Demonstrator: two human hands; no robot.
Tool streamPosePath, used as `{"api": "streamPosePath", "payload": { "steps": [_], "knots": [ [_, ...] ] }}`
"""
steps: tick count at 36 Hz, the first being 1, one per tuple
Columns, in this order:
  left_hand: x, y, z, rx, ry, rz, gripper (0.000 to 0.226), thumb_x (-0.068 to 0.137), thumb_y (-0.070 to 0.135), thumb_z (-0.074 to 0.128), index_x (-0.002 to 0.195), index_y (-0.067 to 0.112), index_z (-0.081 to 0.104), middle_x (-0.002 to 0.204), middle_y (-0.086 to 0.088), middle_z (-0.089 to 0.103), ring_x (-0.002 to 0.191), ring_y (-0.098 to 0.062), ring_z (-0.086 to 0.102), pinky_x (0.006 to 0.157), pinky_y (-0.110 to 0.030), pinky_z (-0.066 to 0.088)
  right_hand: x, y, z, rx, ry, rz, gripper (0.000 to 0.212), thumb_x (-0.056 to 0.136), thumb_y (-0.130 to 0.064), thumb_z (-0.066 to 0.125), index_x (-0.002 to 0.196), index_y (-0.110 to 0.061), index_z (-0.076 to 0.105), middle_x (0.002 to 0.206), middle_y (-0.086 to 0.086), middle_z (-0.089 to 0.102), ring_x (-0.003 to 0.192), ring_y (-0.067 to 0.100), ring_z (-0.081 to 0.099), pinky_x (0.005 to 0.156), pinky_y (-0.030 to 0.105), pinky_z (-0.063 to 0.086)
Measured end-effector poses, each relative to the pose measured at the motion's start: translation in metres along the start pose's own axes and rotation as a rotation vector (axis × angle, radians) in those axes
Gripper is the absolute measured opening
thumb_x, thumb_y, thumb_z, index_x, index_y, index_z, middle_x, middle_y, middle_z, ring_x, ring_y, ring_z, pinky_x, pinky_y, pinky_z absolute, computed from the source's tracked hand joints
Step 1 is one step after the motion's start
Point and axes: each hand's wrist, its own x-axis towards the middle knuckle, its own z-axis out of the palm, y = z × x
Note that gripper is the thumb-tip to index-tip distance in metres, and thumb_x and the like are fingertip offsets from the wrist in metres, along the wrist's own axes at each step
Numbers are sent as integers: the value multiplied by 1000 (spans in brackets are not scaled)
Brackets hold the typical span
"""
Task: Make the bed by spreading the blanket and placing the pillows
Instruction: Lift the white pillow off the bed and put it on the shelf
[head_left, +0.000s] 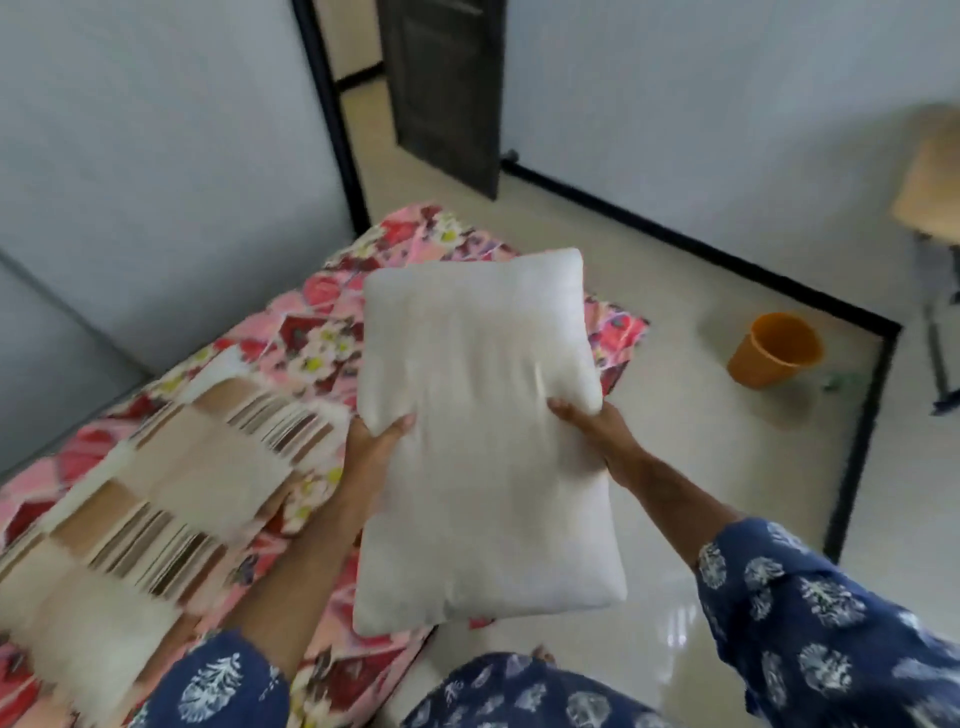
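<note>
I hold a plain white pillow (485, 441) in the air over the right edge of the bed. My left hand (376, 441) grips its left side and my right hand (592, 431) grips its right side, thumbs on top. Under it lies the bed with a pink and red floral sheet (322, 312). A cream and brown striped blanket (156, 493) lies across the near left part of the bed, blurred by motion.
The bed stands against a pale wall (156, 156) on the left. An orange bucket (774, 356) sits on the tiled floor at the right. A chair (935, 187) is at the far right, and a dark door (447, 88) stands open behind.
</note>
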Motion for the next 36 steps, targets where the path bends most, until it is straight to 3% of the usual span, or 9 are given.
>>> {"api": "streamPosePath", "payload": {
  "steps": [4,8,13,17,23,26,30,33,36],
  "knots": [
    [24,39,106,47,-68,55,43,86,1,72,128,2,60,113,-12,68,95,-27,66,65,-19,57,16,-32,-87,61,106,-37,41,78,-37,84,114,-21,71,106,-4,77,95,12,74,75,28,60],
    [58,63,197,97,-183,82,45,83,10,77,125,10,64,113,-10,73,98,-27,71,84,-36,58,39,-55,-168,104,210,-82,48,80,-44,82,119,-21,69,106,-3,77,96,17,74,84,40,61],
    [99,90,314,127,-305,99,47,78,19,81,121,11,65,107,-9,75,97,-31,72,85,-43,59,64,-80,-258,177,333,-144,41,84,-35,80,119,-19,68,107,4,77,96,25,74,89,48,60],
    [141,106,413,112,-408,113,73,53,43,85,118,14,66,106,-7,76,95,-28,73,89,-48,58,89,-105,-324,214,445,-161,30,84,-34,80,110,-24,67,105,3,77,91,20,75,81,39,62],
    [164,155,558,101,-577,160,39,82,14,78,119,7,66,106,-13,74,89,-28,71,80,-36,57,137,-145,-423,218,632,-172,28,84,-35,80,103,-23,64,97,-2,74,80,12,73,60,26,56],
    [181,176,624,116,-669,166,36,83,13,77,117,8,66,105,-15,74,89,-30,72,79,-38,59,158,-163,-472,208,709,-173,33,81,-38,82,106,-20,67,102,3,76,83,16,74,63,29,56],
    [198,200,713,140,-773,184,53,69,26,78,119,11,66,107,-11,75,95,-30,72,86,-46,59,178,-187,-532,199,785,-210,11,87,-27,77,92,-20,71,82,-5,76,70,8,73,58,24,55],
    [200,212,777,144,-816,199,48,73,22,79,118,10,66,108,-11,74,96,-29,72,86,-43,58,194,-196,-582,197,827,-216,26,85,-33,79,104,-17,73,99,6,78,82,18,75,67,33,60],
    [208,217,842,161,-854,189,44,75,20,80,116,10,66,107,-11,74,96,-30,71,86,-44,58,212,-200,-635,234,877,-223,37,83,-33,81,115,-18,70,106,4,77,90,20,75,72,35,61]
  ]
}}
